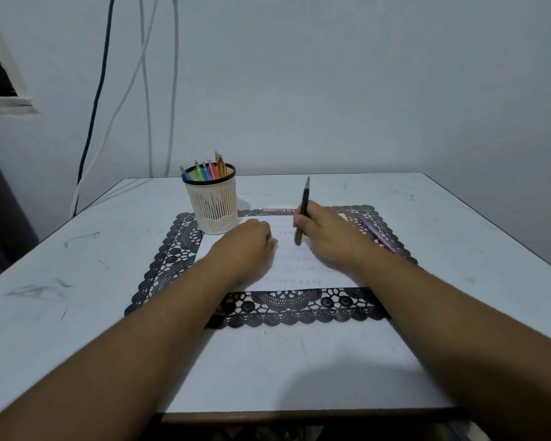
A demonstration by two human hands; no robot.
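Two hands over white paper sheet (299,276) with faint rows. Right hand (326,240) grasps slim dark pen (304,208), near upright, tip down, left of its knuckles. Left hand (252,246) clenched, empty, resting on sheet. We steady sheet, lower tip gently onto row.

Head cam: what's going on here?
A person is at a white table, working on a sheet of paper with faint rows of writing, laid on a black lace mat. The right hand grips a dark pen nearly upright, tip down at the paper. The left hand rests on the sheet, fingers curled. A pen holder stands at the mat's far left; a purple pen lies to the right.
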